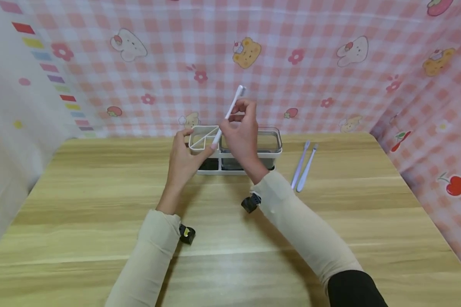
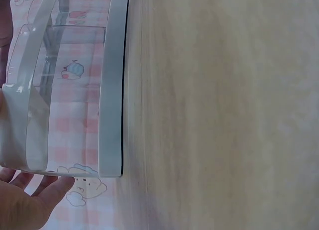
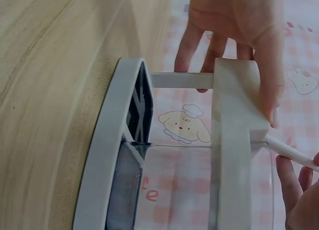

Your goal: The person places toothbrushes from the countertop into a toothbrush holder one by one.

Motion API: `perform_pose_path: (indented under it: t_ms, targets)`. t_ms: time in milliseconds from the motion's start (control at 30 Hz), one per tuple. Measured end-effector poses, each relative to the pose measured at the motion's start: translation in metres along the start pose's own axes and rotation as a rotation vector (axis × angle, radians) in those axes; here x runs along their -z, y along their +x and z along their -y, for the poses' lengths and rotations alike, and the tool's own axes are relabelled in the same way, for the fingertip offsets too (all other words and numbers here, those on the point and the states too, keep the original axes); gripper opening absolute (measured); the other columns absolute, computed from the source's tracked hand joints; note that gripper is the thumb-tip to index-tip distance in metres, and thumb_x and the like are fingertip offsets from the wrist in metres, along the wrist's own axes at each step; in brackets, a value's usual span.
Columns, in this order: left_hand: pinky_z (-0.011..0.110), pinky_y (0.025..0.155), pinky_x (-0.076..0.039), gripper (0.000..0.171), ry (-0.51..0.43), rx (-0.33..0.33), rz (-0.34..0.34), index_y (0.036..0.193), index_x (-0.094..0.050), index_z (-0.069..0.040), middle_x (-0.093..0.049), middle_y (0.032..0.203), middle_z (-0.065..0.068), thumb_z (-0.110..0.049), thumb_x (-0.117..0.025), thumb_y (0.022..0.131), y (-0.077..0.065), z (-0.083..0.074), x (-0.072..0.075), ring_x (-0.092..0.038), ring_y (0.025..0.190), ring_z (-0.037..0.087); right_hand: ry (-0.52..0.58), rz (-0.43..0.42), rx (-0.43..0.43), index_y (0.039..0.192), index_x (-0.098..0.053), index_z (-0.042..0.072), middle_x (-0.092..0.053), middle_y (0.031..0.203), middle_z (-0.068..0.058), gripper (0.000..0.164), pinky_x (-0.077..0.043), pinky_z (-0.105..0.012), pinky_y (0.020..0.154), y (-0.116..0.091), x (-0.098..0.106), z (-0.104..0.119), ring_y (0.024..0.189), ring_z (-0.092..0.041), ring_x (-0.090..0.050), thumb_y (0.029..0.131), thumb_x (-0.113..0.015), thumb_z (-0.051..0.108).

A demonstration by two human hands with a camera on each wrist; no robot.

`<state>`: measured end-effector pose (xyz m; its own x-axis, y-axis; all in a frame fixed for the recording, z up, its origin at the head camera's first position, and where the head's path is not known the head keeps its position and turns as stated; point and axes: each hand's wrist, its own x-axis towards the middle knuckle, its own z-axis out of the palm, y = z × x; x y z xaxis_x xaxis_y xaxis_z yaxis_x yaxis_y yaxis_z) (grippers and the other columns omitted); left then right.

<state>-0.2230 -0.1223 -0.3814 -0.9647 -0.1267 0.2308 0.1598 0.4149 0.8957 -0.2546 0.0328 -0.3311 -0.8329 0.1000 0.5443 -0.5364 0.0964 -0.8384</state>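
Observation:
A white toothbrush holder (image 1: 249, 155) with a divided left top section and a clear cup (image 1: 279, 138) on its right stands at the back of the table. My left hand (image 1: 182, 160) grips its left end, thumb in front and fingers at the side and behind. Between the fingertips and thumb of my right hand (image 1: 243, 134) is a white toothbrush (image 1: 233, 102), tilted with bristles up. Its lower end is at the divided section's right side; whether it is inside a slot, I cannot tell. The right wrist view shows the handle (image 3: 289, 151) beside the holder's top (image 3: 234, 90).
To the right of the holder, a purple toothbrush (image 1: 300, 164) and a pale blue toothbrush (image 1: 307, 168) lie side by side on the wooden table (image 1: 100, 204). A pink checked cloth (image 1: 157, 76) hangs directly behind the holder.

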Motion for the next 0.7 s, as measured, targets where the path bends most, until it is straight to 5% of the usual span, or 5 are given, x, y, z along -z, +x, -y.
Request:
perform_pose_path:
  t_ms: [700]
  targets:
    - [0.043, 0.082, -0.048, 0.082, 0.0, 0.002, 0.011, 0.144, -0.042, -0.008, -0.049, 0.139, 0.016, -0.045, -0.081, 0.082, -0.001, -0.002, 0.002, -0.054, 0.116, 0.034, -0.114, 0.089, -0.009, 0.109, -0.046, 0.002, -0.057, 0.104, -0.017, 0.026, -0.056, -0.034, 0.074, -0.011, -0.006, -0.005, 0.089, -0.024, -0.065, 0.088, -0.058, -0.008]
